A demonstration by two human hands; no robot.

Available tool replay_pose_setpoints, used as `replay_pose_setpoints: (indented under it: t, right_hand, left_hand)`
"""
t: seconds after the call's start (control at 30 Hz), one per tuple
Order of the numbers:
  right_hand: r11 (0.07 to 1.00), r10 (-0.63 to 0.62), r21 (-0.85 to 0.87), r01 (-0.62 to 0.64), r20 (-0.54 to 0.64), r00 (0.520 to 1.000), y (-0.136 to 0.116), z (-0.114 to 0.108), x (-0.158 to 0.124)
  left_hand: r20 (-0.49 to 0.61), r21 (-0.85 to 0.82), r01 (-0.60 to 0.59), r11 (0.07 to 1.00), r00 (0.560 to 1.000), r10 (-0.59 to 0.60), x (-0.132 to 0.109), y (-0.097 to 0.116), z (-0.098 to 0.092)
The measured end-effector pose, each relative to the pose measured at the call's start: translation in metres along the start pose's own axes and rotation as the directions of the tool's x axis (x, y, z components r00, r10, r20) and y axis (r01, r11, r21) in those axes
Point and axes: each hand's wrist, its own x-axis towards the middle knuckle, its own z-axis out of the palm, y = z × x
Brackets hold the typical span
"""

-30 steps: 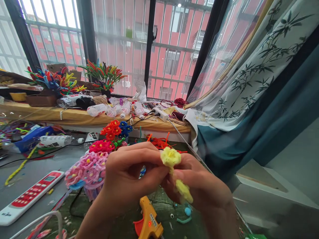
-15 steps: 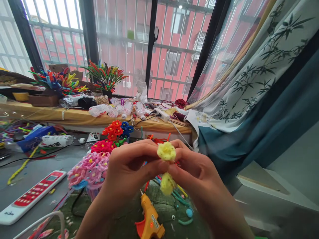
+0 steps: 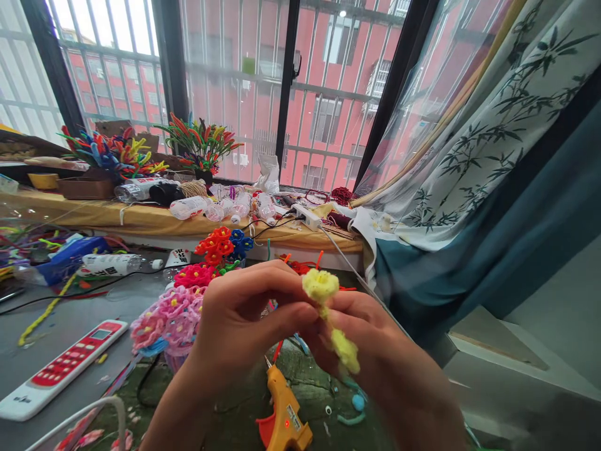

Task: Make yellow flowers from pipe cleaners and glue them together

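A cup-shaped yellow flower of fuzzy, chenille-like fibre (image 3: 320,285), taken as the centre for the clock positions below, is held up where the two hands come together at the fingertips: the left hand (image 3: 239,319) pinches it at its left edge and neck, while the right hand (image 3: 375,344) lies against the stem, its exact grip hidden. A fluffy yellow tuft (image 3: 345,352) hangs at 5 o'clock, in front of the right-hand fingers. Such soft pile probably flattens easily; pressure is best confined to the thin neck, one hand steadying while the other adjusts, petals left unsqueezed. The orange-yellow plastic glue gun (image 3: 285,410), between 6 and 7 o'clock, shows a lit red lamp (image 3: 287,424), so its nozzle (image 3: 268,361) is best treated as hot. It lies on the table (image 3: 235,419), dark green here and grey farther left, with a long white-and-red handset (image 3: 68,369) between 8 and 9 o'clock and pink looped flowers (image 3: 176,313) at 9. An ochre-draped sill (image 3: 154,222) carries clear plastic bottles (image 3: 188,207) at 10 o'clock, below a barred window (image 3: 288,94); a white, bamboo-printed curtain (image 3: 451,181) hangs at 2.
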Motion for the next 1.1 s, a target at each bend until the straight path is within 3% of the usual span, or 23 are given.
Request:
replay_pose_setpoints:
  t: [0.1,0.2,0.33,0.4,0.53,0.63,0.73,0.83,0.97,1.1]
  right_hand:
    - [0.996,-0.007,-0.092,0.003,-0.038,0.999,-0.001,-0.002,0.0]
    - [0.981,-0.02,-0.196,0.008,-0.059,0.998,-0.002,-0.004,-0.001]
    - [0.954,-0.034,-0.299,0.01,-0.075,0.997,-0.005,-0.006,-0.004]
    - [0.951,-0.036,-0.309,0.009,-0.08,0.996,-0.008,-0.006,-0.005]
    - [0.937,-0.026,-0.349,0.014,-0.03,0.999,-0.012,-0.007,-0.008]
    - [0.901,-0.047,-0.434,-0.001,-0.101,0.994,-0.013,-0.005,-0.01]
    - [0.801,-0.204,-0.596,0.048,-0.196,0.959,-0.011,0.001,-0.01]
    - [0.725,-0.321,-0.681,0.103,-0.202,0.925,-0.01,0.006,-0.008]
    - [0.738,-0.34,-0.668,0.097,-0.244,0.908,-0.009,0.007,-0.006]
    - [0.801,-0.241,-0.598,0.027,-0.282,0.929,-0.005,0.003,-0.002]
  left_hand:
    - [0.029,-0.057,0.137,0.989,0.99,-0.136,0.001,0.004,0.004]
    - [-0.018,-0.171,0.271,0.947,0.96,-0.278,0.001,0.007,0.015]
    - [-0.199,-0.255,0.29,0.922,0.918,-0.344,0.0,0.011,0.028]
    - [-0.207,-0.267,0.302,0.915,0.909,-0.361,-0.001,0.011,0.029]
    - [-0.222,-0.268,0.278,0.922,0.914,-0.34,-0.002,0.007,0.026]
    - [-0.316,-0.25,0.213,0.945,0.904,-0.288,-0.001,0.003,0.025]
    - [-0.373,-0.23,0.179,0.956,0.892,-0.257,0.0,0.0,0.024]
    - [-0.438,-0.2,0.174,0.964,0.864,-0.246,0.001,-0.002,0.022]
    - [-0.492,-0.163,0.227,0.96,0.825,-0.279,0.001,-0.003,0.02]
    - [-0.546,-0.124,0.216,0.968,0.8,-0.249,0.0,-0.002,0.021]
